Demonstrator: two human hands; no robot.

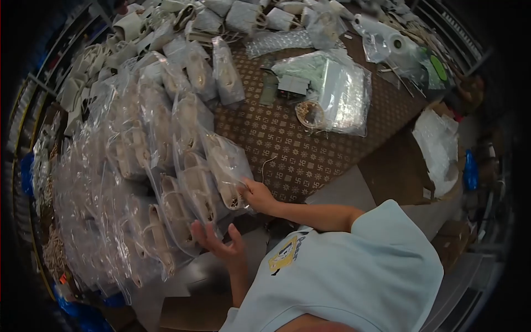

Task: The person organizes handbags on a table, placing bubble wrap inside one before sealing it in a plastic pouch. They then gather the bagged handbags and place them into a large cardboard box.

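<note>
Beige bags in clear plastic sleeves lie in overlapping rows on the left of a brown patterned table [287, 160]. My right hand [258, 197] is closed on the lower end of one bagged item [225, 161] at the near end of the rows. Just left of it and lower, my left hand [220, 241] has its fingers spread, palm up, beside another bagged item [198, 185]; nothing is in it. A stack of clear plastic sleeves [345, 97] lies farther back, with a roll of tan tape or cord [310, 114] at its corner.
Unwrapped beige bags [207, 21] heap along the far edge. At the back right are a plastic roll [395, 43], scissors and a green object [437, 67]. An open cardboard box [390, 169] holding white plastic [437, 149] stands at the right. Shelving lines both sides.
</note>
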